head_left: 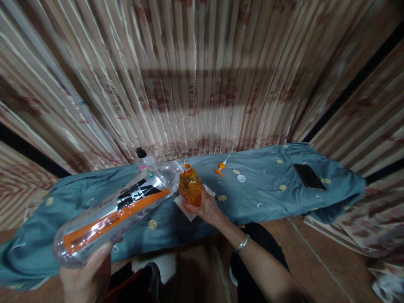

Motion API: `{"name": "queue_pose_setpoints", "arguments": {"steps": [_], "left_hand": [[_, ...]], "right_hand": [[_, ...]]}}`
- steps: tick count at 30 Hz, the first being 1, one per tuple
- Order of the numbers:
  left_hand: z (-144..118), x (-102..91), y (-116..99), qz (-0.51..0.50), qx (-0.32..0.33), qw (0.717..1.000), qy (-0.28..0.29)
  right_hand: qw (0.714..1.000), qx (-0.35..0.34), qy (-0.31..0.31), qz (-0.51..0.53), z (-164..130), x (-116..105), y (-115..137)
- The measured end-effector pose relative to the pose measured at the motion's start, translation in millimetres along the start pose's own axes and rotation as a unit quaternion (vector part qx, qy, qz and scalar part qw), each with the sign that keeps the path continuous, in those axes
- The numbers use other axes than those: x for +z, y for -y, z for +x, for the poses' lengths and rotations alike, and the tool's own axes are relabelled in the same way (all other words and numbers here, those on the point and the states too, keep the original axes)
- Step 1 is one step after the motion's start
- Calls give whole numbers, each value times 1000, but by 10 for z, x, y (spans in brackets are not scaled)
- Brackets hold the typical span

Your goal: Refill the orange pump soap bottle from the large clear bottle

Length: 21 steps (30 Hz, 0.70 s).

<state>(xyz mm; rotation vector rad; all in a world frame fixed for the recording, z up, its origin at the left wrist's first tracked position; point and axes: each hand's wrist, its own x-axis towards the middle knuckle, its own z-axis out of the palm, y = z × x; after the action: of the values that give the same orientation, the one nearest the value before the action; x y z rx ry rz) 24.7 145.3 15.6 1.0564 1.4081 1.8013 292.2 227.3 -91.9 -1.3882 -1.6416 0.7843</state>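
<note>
2 bottles, 1 pump cap (pixel 221 168), 1 white lid (pixel 241 178), 1 phone (pixel 309 176). Blue cloth (pixel 268 202) covers the table, striped curtain (pixel 195 75) behind. Left hand (pixel 85 277) wraps the base of the big clear bottle (pixel 116 210), tipped w/ its neck at the mouth of the small orange bottle (pixel 190 186). Right hand (pixel 206 207) grips that one upright on a tissue (pixel 186 208), orange liquid inside; the clear one looks near empty

The left hand (pixel 85 280) is raised low and near, its grip closed from beneath; the right hand (pixel 205 208) reaches forward, fingers wrapped, bracelet at its wrist.
</note>
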Motion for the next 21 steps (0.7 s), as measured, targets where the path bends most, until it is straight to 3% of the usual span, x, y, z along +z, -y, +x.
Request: {"name": "queue_pose_setpoints", "arguments": {"steps": [5,14,18,21], "left_hand": [[-9,-57,39,-11,-26,1000,-13],[25,-92,108,-15,0,999,-34],[24,-21,46,-37,-3,999,4],[30,27,13,-43,19,999,3]], "right_hand": [[1000,-2,-7,2,0,13,-11],[1000,16,0,-4,-5,-8,41],[1000,25,2,-9,-6,-3,45],[1000,26,1,-6,-6,-3,50]]}}
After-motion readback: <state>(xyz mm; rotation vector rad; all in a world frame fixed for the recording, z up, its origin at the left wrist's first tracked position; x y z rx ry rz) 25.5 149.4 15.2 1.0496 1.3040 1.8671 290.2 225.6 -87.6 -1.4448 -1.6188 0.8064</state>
